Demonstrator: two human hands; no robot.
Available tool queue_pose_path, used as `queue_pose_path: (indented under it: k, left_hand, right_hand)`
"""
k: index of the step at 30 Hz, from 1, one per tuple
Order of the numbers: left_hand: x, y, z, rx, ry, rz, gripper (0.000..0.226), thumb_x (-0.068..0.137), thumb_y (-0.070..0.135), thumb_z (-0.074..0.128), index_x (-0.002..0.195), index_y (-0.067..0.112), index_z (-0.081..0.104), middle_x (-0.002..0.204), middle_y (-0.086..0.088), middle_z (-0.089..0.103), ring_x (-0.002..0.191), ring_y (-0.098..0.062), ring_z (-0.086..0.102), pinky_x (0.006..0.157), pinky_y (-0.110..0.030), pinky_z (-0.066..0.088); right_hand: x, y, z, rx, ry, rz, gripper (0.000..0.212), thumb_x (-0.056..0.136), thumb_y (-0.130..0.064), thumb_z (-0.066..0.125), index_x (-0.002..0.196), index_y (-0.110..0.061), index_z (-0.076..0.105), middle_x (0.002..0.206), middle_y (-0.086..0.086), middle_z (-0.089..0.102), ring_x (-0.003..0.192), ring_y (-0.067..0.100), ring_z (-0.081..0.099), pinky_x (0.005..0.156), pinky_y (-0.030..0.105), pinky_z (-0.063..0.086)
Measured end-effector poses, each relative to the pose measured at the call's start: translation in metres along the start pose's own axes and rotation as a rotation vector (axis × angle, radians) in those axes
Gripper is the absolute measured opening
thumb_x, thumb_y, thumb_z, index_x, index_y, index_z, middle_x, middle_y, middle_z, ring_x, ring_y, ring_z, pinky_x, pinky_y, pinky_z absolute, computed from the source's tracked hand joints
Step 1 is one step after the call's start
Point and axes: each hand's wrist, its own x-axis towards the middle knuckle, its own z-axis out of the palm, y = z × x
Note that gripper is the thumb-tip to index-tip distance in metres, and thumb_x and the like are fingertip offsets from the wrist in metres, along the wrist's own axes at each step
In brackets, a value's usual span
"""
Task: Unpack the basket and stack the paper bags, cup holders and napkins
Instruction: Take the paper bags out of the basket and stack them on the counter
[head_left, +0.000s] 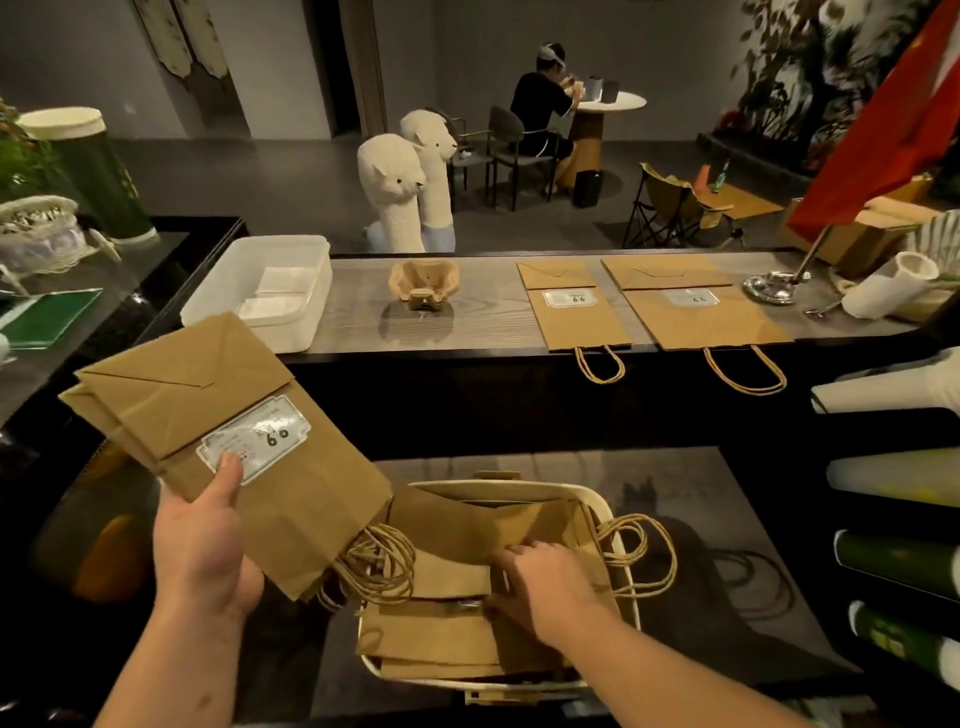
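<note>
**A:** Left hand (208, 540) is clamped on a bundle (311, 493) of folded bags. The thumb presses on the top one's white label (260, 436), and the fingers are hidden underneath.

**B:** That bundle is up in the air at 9 o'clock, tilted, with its twine handles (374, 566) dangling toward the basket (519, 486) at 6.

**A:** Right hand (540, 587) is down in that basket. Its fingers curl over a folded flap of the basket bags (441, 623) and the thumb is tucked at the edge, so that's a pinch on the paper.

**B:** More brown bags lie flat in there beneath that hand, and a few loops (644, 556) spill over the rim on the 3 o'clock side.

**A:** Up on the counter (483, 317) now. At 11 o'clock there's a clear tub (218, 291) with white napkins (283, 291) lying in its bottom.

**B:** At 12, a cup holder (425, 283) sits alone on the wood grain, apart from the tub.

**A:** At 1 o'clock, a narrow stack (576, 322) of bags lies flat, label up, handles hanging over the near edge.

**B:** Just beside it at 2 o'clock is a wide stack (701, 322), the same way round, handles over the edge too. The two come very close, and I can't tell whether they touch.
</note>
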Motion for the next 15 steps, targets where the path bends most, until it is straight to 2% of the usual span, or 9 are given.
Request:
queue_pose_path:
  k: [1,3,4,6,9,11,15]
  left_hand:
    - [0.000,0.002,-0.003,-0.010,0.020,0.010,0.017,0.104,0.025,0.057,0.109,0.041,0.060,0.122,0.004,0.071,0.111,-0.022,0.069,0.093,-0.051,0.054]
    - [-0.002,0.004,-0.009,-0.037,0.061,0.020,0.018,0.104,0.024,0.057,0.111,0.041,0.060,0.122,0.006,0.070,0.112,-0.021,0.068,0.095,-0.052,0.053]
    - [-0.002,0.005,-0.012,-0.055,0.079,0.025,0.020,0.104,0.024,0.058,0.115,0.041,0.059,0.123,0.007,0.070,0.112,-0.021,0.068,0.097,-0.053,0.053]
    - [-0.002,0.006,-0.017,-0.070,0.102,0.032,0.023,0.105,0.023,0.057,0.121,0.039,0.058,0.124,0.006,0.070,0.112,-0.021,0.068,0.098,-0.054,0.052]
    - [-0.006,0.004,-0.018,-0.040,0.087,0.026,0.024,0.105,0.022,0.056,0.124,0.037,0.057,0.126,0.004,0.069,0.111,-0.022,0.067,0.094,-0.051,0.053]
    - [-0.012,-0.001,-0.013,-0.007,0.055,0.014,0.026,0.105,0.022,0.055,0.129,0.034,0.056,0.125,0.002,0.069,0.110,-0.022,0.067,0.088,-0.048,0.053]
    - [-0.023,-0.012,0.001,0.085,-0.046,-0.058,0.025,0.105,0.021,0.055,0.127,0.033,0.055,0.113,0.001,0.070,0.103,-0.025,0.067,0.091,-0.052,0.053]
  right_hand:
    - [-0.001,-0.001,-0.003,-0.028,0.070,-0.033,0.031,0.101,-0.043,0.055,0.128,-0.029,0.057,0.122,-0.002,0.066,0.113,0.021,0.061,0.098,0.037,0.050]
    - [-0.004,0.001,-0.009,0.072,0.279,-0.013,0.021,0.106,-0.034,0.046,0.125,-0.030,0.055,0.107,-0.005,0.068,0.097,0.017,0.064,0.078,0.030,0.051]
    - [-0.004,0.005,-0.013,0.185,0.401,0.049,0.024,0.107,-0.033,0.043,0.128,-0.031,0.055,0.106,-0.008,0.068,0.096,0.016,0.065,0.074,0.028,0.049]
    - [-0.003,0.013,-0.026,0.511,0.556,0.194,0.025,0.108,-0.030,0.043,0.128,-0.029,0.058,0.111,-0.008,0.069,0.103,0.015,0.066,0.076,0.024,0.047]
    - [-0.007,0.019,-0.055,0.866,0.642,0.167,0.019,0.107,-0.021,0.046,0.114,-0.029,0.062,0.108,-0.013,0.071,0.099,0.003,0.067,0.073,0.015,0.052]
    - [-0.015,0.012,-0.078,1.088,0.625,0.129,0.022,0.107,-0.015,0.046,0.110,-0.028,0.063,0.104,-0.010,0.073,0.095,-0.001,0.068,0.072,0.015,0.055]
    - [-0.035,-0.004,-0.115,1.280,0.589,0.073,0.022,0.106,-0.012,0.048,0.111,-0.023,0.066,0.101,-0.011,0.076,0.093,0.003,0.072,0.072,0.017,0.057]
